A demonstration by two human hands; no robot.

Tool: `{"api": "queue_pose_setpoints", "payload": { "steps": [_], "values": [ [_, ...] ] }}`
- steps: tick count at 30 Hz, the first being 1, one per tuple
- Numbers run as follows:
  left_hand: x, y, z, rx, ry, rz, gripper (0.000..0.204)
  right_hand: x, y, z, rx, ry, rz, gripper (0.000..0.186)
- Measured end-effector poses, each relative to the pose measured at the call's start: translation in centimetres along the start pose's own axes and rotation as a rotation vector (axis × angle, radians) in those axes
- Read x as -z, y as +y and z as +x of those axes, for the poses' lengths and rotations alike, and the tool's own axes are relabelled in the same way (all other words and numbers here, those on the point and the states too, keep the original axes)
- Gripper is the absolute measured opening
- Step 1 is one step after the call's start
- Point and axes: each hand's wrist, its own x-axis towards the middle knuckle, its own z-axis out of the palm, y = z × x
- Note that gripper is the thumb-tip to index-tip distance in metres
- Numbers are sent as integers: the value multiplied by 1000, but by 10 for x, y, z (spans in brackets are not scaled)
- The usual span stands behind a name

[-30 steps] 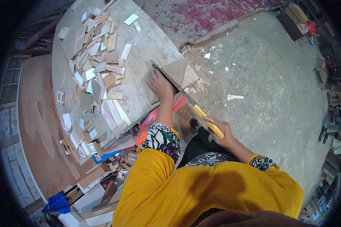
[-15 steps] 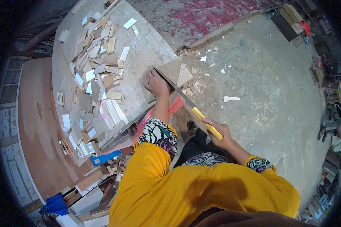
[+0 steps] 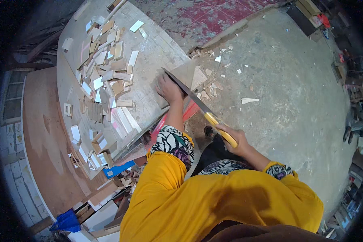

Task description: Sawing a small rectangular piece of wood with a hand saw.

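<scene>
My left hand (image 3: 169, 88) presses on a flat grey-brown board (image 3: 183, 68) at the near right edge of the worktable, its fingers laid out beside the blade. My right hand (image 3: 234, 138) grips the yellow handle of a handsaw (image 3: 199, 99), whose long dark blade runs diagonally across the board, close to my left fingers. My left thumb is mostly hidden. Just right of the board are pale splintered offcuts (image 3: 205, 92), and a red object (image 3: 190, 109) shows below the table's edge.
Many small wood blocks (image 3: 111, 64) cover the worktable's (image 3: 149, 44) left part. A brown sheet (image 3: 44, 137) leans farther left, above scrap and a blue bag (image 3: 66, 222). Concrete floor (image 3: 290, 113) with chips lies right, red tiles (image 3: 218, 14) beyond. Clutter (image 3: 355, 121) lines the far right.
The view has shifted slightly. My right hand and the saw have moved a little back and forth, while my left hand stays on the board, which looks more blurred now.
</scene>
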Motion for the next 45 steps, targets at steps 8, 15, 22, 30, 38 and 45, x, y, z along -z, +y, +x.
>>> {"api": "queue_pose_setpoints", "payload": {
  "steps": [8, 15, 22, 30, 38, 45],
  "values": [
    [8, 7, 3, 22, -17, -13, 34, -2, 7, 42, -24, -32, 95, 51],
    [10, 9, 5, 30, -18, 4, 33, 17, 13, -5, -26, -21, 80, 50],
    [4, 2, 6, 39, -13, -65, 34, -20, 9, 85, 99, -2, 129, 51],
    [5, -2, -33, 22, 5, 81, 34, -22, 4, 46, -55, -124, 16, 59],
    [8, 2, -15, 88, -35, 120, 32, 4, -2, 26, -13, -115, 55, 59],
    [18, 14, -14, 56, -40, 79, 31, -4, -3, 83, 36, 22, 147, 51]
  ]
}}
